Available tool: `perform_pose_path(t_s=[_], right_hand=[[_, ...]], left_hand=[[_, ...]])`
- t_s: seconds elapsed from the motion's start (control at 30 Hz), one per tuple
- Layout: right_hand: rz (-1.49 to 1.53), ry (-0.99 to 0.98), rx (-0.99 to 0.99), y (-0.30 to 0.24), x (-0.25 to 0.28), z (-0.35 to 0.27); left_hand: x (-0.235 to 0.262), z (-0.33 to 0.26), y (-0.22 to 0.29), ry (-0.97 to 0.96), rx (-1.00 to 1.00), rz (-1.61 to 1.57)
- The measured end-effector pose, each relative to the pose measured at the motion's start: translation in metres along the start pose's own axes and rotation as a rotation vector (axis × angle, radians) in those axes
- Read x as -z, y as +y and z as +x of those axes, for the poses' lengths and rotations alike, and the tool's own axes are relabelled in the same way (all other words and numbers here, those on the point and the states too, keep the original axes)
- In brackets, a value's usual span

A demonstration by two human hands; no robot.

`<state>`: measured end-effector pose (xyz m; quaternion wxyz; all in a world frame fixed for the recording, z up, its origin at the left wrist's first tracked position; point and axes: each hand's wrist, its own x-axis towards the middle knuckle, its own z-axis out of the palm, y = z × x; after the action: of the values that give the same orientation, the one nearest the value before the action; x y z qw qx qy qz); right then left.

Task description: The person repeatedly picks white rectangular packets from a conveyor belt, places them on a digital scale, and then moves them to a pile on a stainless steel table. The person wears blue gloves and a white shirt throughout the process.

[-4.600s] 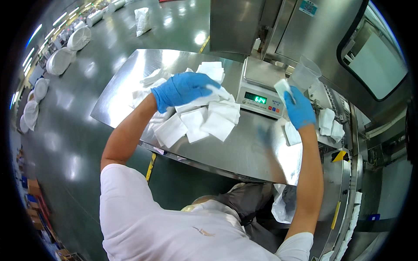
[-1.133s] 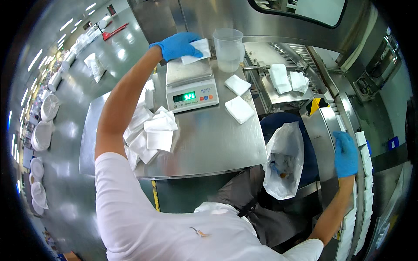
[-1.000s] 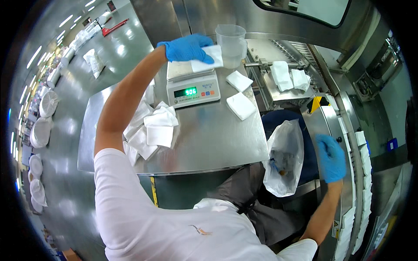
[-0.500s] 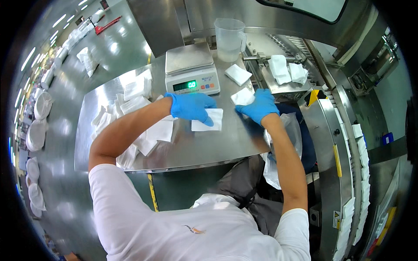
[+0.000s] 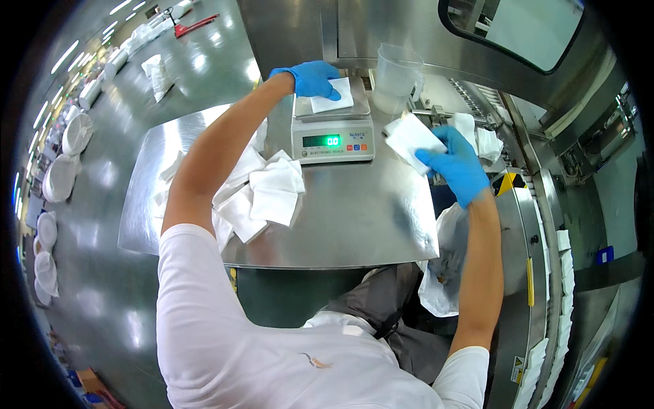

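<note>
Tabletop of shiny steel spread before a person in a white shirt, whose two hands were well apart, each in a blue glove. The left hand pinched a folded white pad between thumb and fingers, over the platform of an electronic scale at the table's far side; whether the pad touched the platform could not be told. The scale's display glowed green. The right hand gripped a second white pad above the table's right edge, near the scale. A loose pile of white pads lay left of the scale, partly hidden by the left forearm. Just right of the scale stood a clear plastic jug. More white pads lay beyond the right hand, and a translucent plastic bag showed beside the table's near right corner.
</note>
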<state>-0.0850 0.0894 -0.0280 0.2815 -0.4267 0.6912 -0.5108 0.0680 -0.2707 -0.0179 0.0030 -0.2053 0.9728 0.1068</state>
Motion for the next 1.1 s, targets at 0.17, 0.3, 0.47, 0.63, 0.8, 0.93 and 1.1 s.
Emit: perform_pose_path(t_s=[0.17,0.3,0.47,0.63,0.8,0.93,1.1], right_hand=[[-0.087,-0.020,0.155,-0.032,-0.032,0.085],[0.000,-0.048,0.220,-0.053,-0.063,0.137],[0.154,-0.087,0.189,-0.060,-0.099,0.157],[-0.008,-0.141,0.109,-0.049,-0.106,0.181],[-0.127,-0.131,0.091,-0.036,-0.107,0.197],[-0.050,-0.155,0.110,-0.027,-0.113,0.205],[-0.099,-0.173,0.123,-0.027,-0.110,0.197]], left_hand=[[0.021,-0.033,0.027,0.043,-0.118,-0.840],[0.020,-0.063,0.033,0.140,-0.179,-1.274],[0.021,-0.071,0.023,0.500,-0.045,-1.163],[0.015,-0.064,0.008,0.567,-0.097,-1.094],[0.005,-0.052,-0.008,0.552,-0.090,-0.988],[-0.001,-0.044,-0.018,0.542,-0.061,-0.933],[-0.006,-0.038,-0.023,0.544,-0.092,-0.856]])
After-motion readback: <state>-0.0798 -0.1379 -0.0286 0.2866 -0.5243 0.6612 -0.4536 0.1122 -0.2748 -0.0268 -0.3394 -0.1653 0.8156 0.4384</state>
